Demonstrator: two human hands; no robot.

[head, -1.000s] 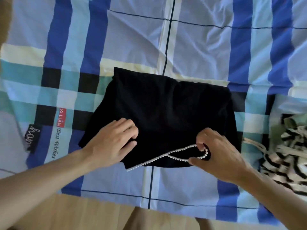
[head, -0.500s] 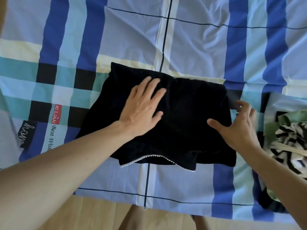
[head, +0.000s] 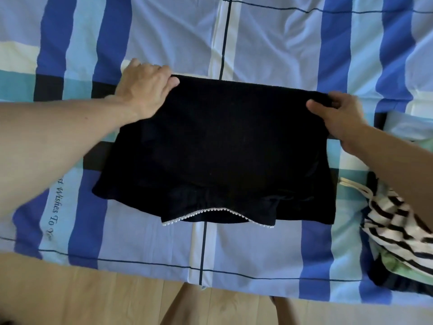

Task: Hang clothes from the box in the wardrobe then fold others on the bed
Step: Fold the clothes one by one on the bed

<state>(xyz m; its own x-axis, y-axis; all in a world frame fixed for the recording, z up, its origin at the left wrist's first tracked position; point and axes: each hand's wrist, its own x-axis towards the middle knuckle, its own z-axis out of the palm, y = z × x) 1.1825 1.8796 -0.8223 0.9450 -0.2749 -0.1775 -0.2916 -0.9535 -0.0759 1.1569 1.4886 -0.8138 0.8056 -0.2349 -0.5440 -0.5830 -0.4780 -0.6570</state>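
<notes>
Wood floor (head: 93, 289) meets the bed's (head: 269, 48) near edge. Just past that edge, on the bed, your black top (head: 222, 148) lies folded, pearl trim (head: 215, 209) nearest you (striped clothes (head: 398, 221) piled at the bed's right). Toward the bed's middle, your left hand (head: 145, 90) and right hand (head: 339, 116) each pinch one of its far corners.

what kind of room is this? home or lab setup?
Most likely a home bedroom: a blue plaid bed sheet, wood floor at its near edge, a black garment gripped at its far corners by the left hand and right hand, and a pile of striped clothes beside it.
</notes>
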